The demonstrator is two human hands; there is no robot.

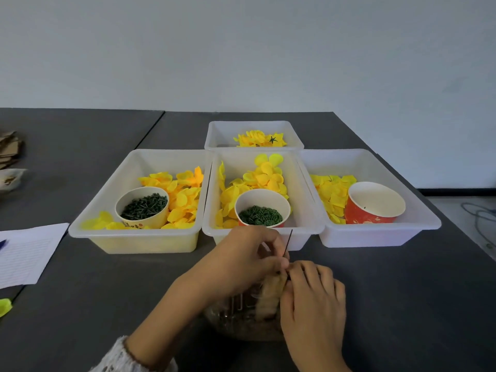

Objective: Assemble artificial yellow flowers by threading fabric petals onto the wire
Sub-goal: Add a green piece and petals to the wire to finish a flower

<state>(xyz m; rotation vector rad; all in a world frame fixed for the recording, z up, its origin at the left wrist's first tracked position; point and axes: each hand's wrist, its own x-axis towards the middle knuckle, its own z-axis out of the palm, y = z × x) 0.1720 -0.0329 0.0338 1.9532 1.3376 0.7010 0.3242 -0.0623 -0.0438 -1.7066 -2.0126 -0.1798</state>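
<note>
A thin dark wire stands nearly upright in front of the middle tray. My left hand pinches the wire near its lower part. My right hand meets it there, fingertips curled onto the same spot, where a small dark piece shows between the fingers. Yellow fabric petals fill the middle tray around a red cup of green rings. Below my hands lies a clear bag with pale material in it.
The left tray holds petals and a cup of dark green pegs. The right tray holds petals and a near-empty red cup. The back tray has finished flowers. Paper lies left.
</note>
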